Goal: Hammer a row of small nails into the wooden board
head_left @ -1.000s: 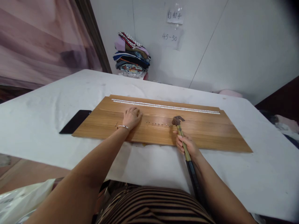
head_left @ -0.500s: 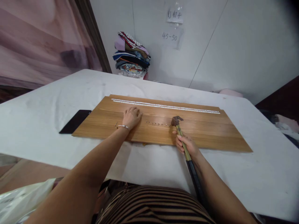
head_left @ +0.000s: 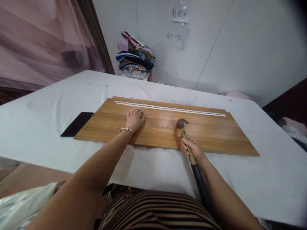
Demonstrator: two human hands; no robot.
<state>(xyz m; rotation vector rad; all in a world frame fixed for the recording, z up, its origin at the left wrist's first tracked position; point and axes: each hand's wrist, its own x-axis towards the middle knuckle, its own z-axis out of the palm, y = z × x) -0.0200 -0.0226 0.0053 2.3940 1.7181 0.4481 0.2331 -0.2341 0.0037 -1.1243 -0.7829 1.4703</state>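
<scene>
My right hand (head_left: 192,148) grips a claw hammer (head_left: 191,155) around the light wooden part of its handle. The rusty head rests at the board, by the right end of a row of several small nails (head_left: 163,126) in the wood. My left hand (head_left: 135,120) lies palm down on the wooden board (head_left: 216,134), left of the nails, fingers lowered onto the surface. Beside the bracelet on that wrist, a single thin nail (head_left: 119,127) shows. Two white strips with markings (head_left: 170,109) run along the board's far side.
The board lies on a white-covered table (head_left: 72,95). A flat black object (head_left: 77,125) touches its left end. Folded clothes (head_left: 135,56) are stacked by the wall, where paper signs (head_left: 177,38) hang. A pink curtain (head_left: 43,41) is at the left.
</scene>
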